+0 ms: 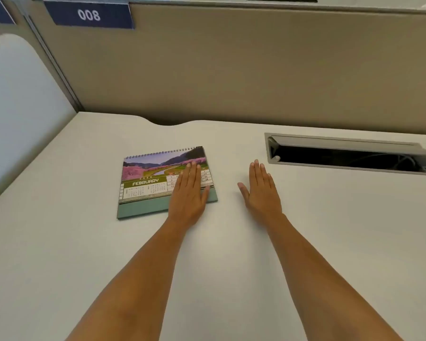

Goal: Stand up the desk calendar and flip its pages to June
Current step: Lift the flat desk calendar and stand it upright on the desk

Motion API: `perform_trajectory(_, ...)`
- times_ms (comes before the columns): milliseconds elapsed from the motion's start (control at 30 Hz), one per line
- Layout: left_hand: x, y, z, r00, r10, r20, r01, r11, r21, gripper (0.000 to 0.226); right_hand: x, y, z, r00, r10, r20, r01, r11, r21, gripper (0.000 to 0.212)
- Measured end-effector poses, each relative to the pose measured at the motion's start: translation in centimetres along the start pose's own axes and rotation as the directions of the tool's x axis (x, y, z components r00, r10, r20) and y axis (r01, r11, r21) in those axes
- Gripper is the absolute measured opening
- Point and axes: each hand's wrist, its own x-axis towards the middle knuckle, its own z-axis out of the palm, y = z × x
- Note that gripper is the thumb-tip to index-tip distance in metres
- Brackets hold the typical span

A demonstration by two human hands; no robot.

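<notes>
Both your hands are flat and spread, gripping nothing: your left hand [188, 193] lies palm down over the right part of the calendar [155, 183], fingers pointing toward the spiral [165, 152], while your right hand [261, 190] rests on the bare desk [231, 267] just beside the calendar's right edge. The calendar lies folded flat under your left palm, showing February, with its green base [143, 209] sticking out on the side nearest you. To stand it up well, I'd judge you should bring your right hand over to the spiral edge, lift that edge, and let your left hand steady the base so the stand opens into a tent rather than sliding. June looks to be four pages on; turn them one at a time over the spiral so none snag or tear. Beyond your right hand, an open cable tray [349, 153] sits in the desk, well apart from the work. Past both hands runs the partition [231, 70], with a "008" label [89, 15] up to the left. Nothing blocks you.
</notes>
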Motion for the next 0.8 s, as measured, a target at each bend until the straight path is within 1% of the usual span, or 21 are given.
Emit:
perform_trajectory(33,-0.1,0.0,0.1,1.000,-0.007,0.002,0.007,1.000,0.022,0.062,-0.1,0.0,0.1,1.000,-0.001,-0.010,0.001,1.000,-0.010,0.065)
perform_trajectory(167,-0.3,-0.3,0.8,0.999,-0.026,0.045,0.025,0.999,0.040,0.062,-0.5,0.3,0.8,1.000,0.006,0.025,-0.006,1.000,-0.016,0.065)
perform_trajectory(367,-0.2,-0.5,1.1,0.998,-0.028,0.060,0.026,0.999,0.036,0.061,-0.9,0.5,1.5,0.998,0.037,0.046,-0.038,0.999,0.007,0.063)
perform_trajectory(600,-0.2,-0.5,1.2,0.997,-0.030,0.066,0.028,0.999,0.033,0.060,-0.8,0.5,1.6,0.995,0.044,0.088,-0.039,0.997,-0.061,0.060)
perform_trajectory(800,-0.3,-0.4,1.2,0.997,-0.042,0.062,0.040,0.999,0.038,0.059,-0.7,0.2,1.4,0.994,0.052,0.093,-0.046,0.997,-0.066,0.058)
